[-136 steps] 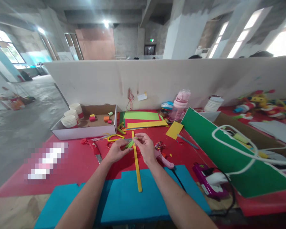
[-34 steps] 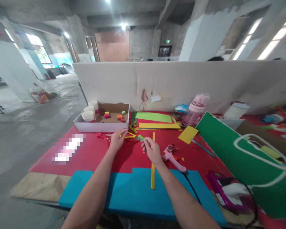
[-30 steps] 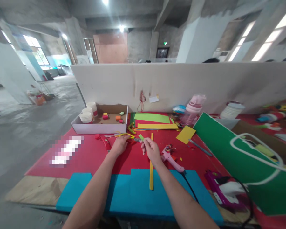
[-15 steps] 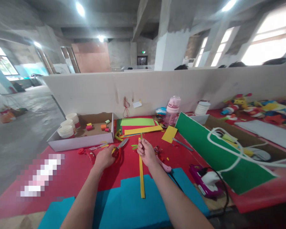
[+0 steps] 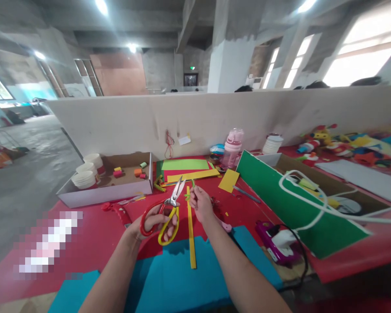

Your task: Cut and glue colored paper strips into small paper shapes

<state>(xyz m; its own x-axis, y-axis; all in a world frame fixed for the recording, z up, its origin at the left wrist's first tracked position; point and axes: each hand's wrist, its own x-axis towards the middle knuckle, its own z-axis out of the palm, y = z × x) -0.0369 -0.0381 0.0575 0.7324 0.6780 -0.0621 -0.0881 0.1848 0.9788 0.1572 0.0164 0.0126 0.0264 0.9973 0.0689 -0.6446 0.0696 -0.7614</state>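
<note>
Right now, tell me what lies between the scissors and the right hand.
In the head view, the yellow strip and small green pieces show between them.

Left hand point(image 5: 154, 223) grips scissors point(image 5: 173, 201); right hand point(image 5: 201, 202), green strip point(image 5: 193, 182)

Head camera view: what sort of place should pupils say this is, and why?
Probably a craft workshop: the left hand holds scissors, coloured paper sheets lie on the red table, and colourful toy-like pieces sit to the right.

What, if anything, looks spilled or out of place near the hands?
Nothing looks spilled. One small yellow scrap looks stray: it lies loose on the red table covering, right of the right hand, apart from the yellow card.
</note>
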